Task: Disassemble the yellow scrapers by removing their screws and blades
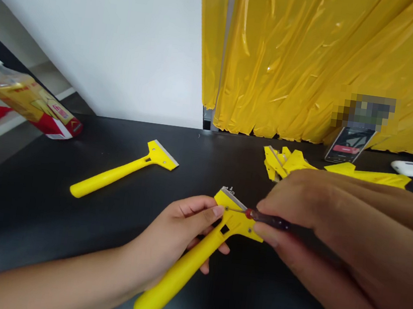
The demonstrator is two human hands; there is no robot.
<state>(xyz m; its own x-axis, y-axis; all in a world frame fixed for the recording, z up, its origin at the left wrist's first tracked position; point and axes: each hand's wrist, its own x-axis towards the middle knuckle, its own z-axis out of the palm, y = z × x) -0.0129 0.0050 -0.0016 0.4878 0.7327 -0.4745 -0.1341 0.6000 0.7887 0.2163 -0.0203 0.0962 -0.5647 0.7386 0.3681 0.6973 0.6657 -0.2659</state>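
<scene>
My left hand (192, 221) is closed on a yellow scraper (192, 261), its thumb pressed on the wide head near a screw. A metal blade edge runs along the top of that head. Between the fingertips of my right hand (306, 208) is a small screwdriver (268, 219) with a dark red handle. Its thin shaft points left, and the tip meets the screw beside my left thumb. A second screw (250, 230) sits in the head's other side. Several tiny screws (230, 190) lie on the table just beyond the blade.
Another yellow scraper (120, 172) lies on the black table (67, 227) to the left. Several yellow scraper parts (289, 160) are piled behind my right hand. A bottle (34, 101) is at far left. A phone (350, 145) and a white charger (406, 168) stand at back right, before yellow plastic sheeting (298, 60).
</scene>
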